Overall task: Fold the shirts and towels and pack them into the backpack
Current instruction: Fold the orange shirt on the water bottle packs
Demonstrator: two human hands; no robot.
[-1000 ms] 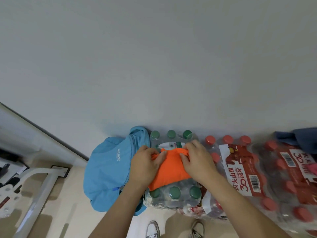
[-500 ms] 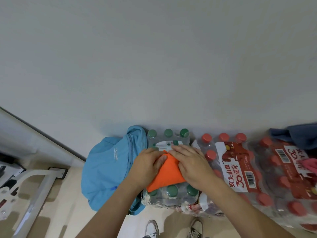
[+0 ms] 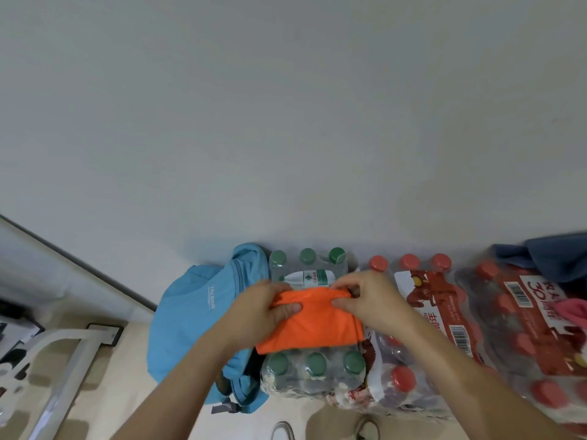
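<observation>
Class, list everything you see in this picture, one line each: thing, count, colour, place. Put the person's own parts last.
Folded orange cloth: one, orange, on top of the green-capped pack.
Soft blue fabric backpack: one, light blue, left of that pack, touching it.
Shrink-wrapped pack of green-capped water bottles: one, six green caps showing, centre.
Shrink-wrapped packs of red-capped bottles: at least two, red labels, right of the green-capped pack.
Dark blue cloth: one, on the far-right pack, by the wall.
Pink cloth: one, right edge.
White metal frame: one, on the floor at left.
Shoes: two, pale, bottom edge.
Left hand: grips the cloth's left end.
Right hand: pinches its right end.
</observation>
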